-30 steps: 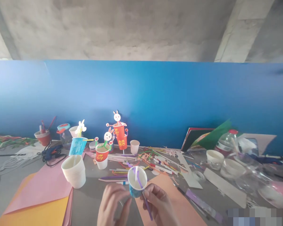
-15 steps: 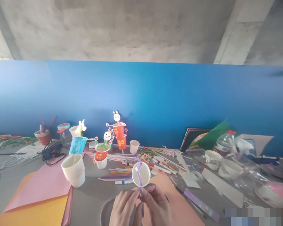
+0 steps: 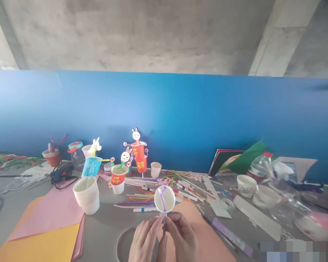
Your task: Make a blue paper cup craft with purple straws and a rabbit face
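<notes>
A white paper cup [image 3: 169,200] is held in front of me, its open mouth facing me. A purple pipe cleaner [image 3: 161,198] runs across the inside of the cup, pokes out at the upper left and comes down below the rim between my fingers. A pale stick-like tip shows inside the cup. My left hand [image 3: 146,236] is closed in a pinch at the cup's lower edge, its fingertips on the pipe cleaner. My right hand [image 3: 182,234] pinches the same spot from the other side, fingers curled behind the cup. Both hands' fingertips nearly meet there.
Rabbit-topped red paper cups [image 3: 139,153] and a blue cup [image 3: 92,166] stand at the back left, the latter in stacked white cups [image 3: 86,196]. Coloured paper [image 3: 51,236] lies left, orange paper [image 3: 213,240] under my hands. Markers, pipe cleaners, scraps and a bottle [image 3: 259,165] spread rightward.
The cup and both hands have risen slightly. The purple end that hung below my fingers is now mostly hidden by them. The view has shifted a little.
</notes>
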`<state>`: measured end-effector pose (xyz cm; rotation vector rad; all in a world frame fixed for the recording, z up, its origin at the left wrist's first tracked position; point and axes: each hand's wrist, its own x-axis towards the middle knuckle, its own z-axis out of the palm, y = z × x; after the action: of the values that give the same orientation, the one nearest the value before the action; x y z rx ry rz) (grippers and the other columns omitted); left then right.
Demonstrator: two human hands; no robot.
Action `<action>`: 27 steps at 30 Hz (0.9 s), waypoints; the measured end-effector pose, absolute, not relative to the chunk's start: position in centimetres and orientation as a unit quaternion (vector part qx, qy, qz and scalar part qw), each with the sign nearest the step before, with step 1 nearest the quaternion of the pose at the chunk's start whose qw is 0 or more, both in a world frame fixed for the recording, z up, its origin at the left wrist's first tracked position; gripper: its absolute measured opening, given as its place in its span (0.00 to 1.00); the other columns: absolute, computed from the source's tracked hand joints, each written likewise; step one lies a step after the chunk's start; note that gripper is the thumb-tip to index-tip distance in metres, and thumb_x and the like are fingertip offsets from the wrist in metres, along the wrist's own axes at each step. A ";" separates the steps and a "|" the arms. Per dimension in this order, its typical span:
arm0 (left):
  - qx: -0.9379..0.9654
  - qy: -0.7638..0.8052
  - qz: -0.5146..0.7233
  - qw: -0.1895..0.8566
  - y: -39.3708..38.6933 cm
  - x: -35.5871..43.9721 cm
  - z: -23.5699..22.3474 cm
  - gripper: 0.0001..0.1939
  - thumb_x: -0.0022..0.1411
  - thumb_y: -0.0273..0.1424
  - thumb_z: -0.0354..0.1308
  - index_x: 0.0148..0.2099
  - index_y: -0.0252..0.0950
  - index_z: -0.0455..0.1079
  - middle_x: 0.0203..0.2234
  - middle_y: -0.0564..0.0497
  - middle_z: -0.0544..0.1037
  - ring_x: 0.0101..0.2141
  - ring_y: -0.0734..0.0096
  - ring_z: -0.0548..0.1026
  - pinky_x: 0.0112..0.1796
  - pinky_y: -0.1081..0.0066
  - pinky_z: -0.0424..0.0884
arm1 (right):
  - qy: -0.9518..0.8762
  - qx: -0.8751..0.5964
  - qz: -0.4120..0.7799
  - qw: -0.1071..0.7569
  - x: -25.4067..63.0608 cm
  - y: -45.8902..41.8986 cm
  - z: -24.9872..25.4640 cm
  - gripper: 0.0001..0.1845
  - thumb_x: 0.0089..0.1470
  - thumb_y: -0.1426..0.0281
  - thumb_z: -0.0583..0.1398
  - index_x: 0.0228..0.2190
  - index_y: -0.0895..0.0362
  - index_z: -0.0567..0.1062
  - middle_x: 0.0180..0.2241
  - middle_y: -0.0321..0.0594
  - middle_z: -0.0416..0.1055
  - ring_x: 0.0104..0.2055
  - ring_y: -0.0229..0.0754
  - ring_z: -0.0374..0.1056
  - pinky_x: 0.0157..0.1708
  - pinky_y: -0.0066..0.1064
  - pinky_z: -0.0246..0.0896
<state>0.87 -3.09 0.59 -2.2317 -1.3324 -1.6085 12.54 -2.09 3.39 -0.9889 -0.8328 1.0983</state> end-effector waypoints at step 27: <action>-0.609 -0.345 -0.676 -0.230 -3.2 4.4 -1.7 0.19 0.72 0.37 0.50 0.62 0.44 0.69 0.51 0.41 0.76 0.50 0.59 0.76 0.50 0.66 0.74 | -0.310 -0.373 0.519 0.704 12.1 -1.6 0.4 0.17 0.46 0.56 0.72 0.25 0.55 0.78 0.20 0.35 0.71 0.23 0.38 0.65 0.26 0.28 0.64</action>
<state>4.36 -3.20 -1.71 -2.2554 -1.2792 -2.5044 12.10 -1.56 0.44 -0.8294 -0.6890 1.1535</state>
